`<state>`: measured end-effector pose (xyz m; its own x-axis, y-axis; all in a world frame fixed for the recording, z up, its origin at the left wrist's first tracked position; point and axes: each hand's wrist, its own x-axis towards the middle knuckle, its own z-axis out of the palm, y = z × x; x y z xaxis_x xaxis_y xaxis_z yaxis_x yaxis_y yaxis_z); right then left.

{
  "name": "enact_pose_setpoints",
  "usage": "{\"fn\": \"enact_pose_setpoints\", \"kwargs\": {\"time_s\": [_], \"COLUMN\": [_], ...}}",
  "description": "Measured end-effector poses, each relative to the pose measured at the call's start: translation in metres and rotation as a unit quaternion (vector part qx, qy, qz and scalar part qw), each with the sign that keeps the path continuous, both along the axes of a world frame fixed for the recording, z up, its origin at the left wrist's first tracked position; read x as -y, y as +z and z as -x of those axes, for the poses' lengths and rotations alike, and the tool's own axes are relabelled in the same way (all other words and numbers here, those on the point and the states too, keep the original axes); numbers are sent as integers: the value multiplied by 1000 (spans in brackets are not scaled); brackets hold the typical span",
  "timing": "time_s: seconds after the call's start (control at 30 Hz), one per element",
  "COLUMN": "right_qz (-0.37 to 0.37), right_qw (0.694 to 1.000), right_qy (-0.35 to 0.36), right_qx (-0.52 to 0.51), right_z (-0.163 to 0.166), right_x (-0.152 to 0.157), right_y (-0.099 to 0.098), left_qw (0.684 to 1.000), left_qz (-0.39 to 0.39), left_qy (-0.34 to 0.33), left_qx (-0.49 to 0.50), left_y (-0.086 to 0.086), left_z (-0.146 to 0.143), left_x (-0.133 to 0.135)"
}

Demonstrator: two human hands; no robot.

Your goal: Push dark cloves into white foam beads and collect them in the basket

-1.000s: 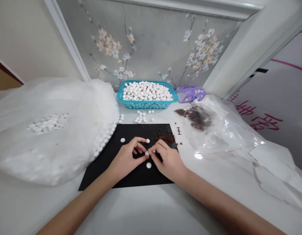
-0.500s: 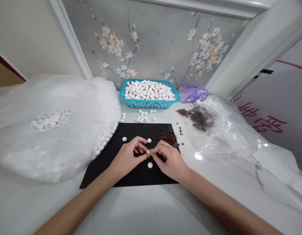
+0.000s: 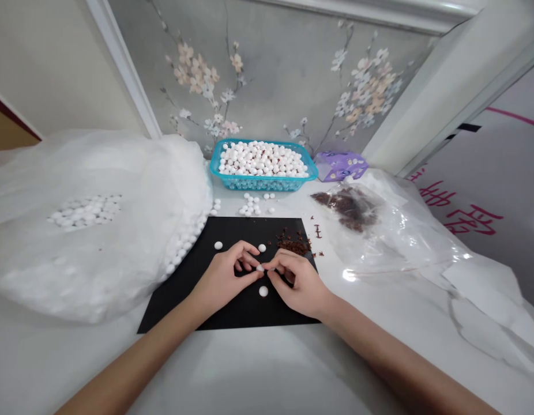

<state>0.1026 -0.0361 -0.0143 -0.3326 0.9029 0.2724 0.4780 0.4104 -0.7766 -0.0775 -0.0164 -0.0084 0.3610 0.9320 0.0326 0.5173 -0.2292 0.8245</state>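
Observation:
My left hand pinches a small white ball between thumb and fingers, low over the black mat. From the other side, the closed fingertips of my right hand meet the ball; whatever they pinch is too small to make out. One loose white ball lies just beyond the fingertips, another white ball on the near side. A third white ball rests farther left on the mat. Just past my right hand is a heap of small dark-brown, stalk-like bits.
A blue basket heaped with white balls stands by the wall, several loose balls before it. On the left bulges a big translucent bag of balls. At right lie a clear bag with brown bits and a purple packet.
Hardly anything differs. The whole view has shifted slightly, and my right fingertips have moved a little at the ball, which stays in my left hand.

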Motion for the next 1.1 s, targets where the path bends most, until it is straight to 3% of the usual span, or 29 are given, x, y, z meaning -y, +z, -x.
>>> {"fn": "enact_pose_setpoints", "kwargs": {"time_s": [0.23, 0.5, 0.6, 0.77, 0.93, 1.03, 1.1], "right_qz": [21, -8, -43, -76, -92, -98, -98], "right_qw": [999, 999, 997, 975, 960, 959, 961], "right_qy": [14, 21, -43, -134, -127, -123, -126], "right_qx": [33, 37, 39, 159, 230, 236, 225], "right_z": [0, -4, -14, -28, -26, -25, -26], "right_x": [-1, -3, -11, -23, -21, -20, -21], "right_y": [3, 4, 2, -3, -5, -8, -9], "left_qw": [1000, 999, 995, 975, 922, 897, 903], "left_qz": [2, -22, -66, -177, -279, -275, -259], "left_qy": [0, -6, -4, -5, 104, 144, 143], "left_qx": [0, -29, -72, -136, -247, -316, -310], "left_y": [-1, 1, 3, 7, 6, 1, -2], "left_z": [0, 0, -1, -1, 4, 11, 15], "left_x": [0, 1, 4, 7, 4, -2, -6]}}
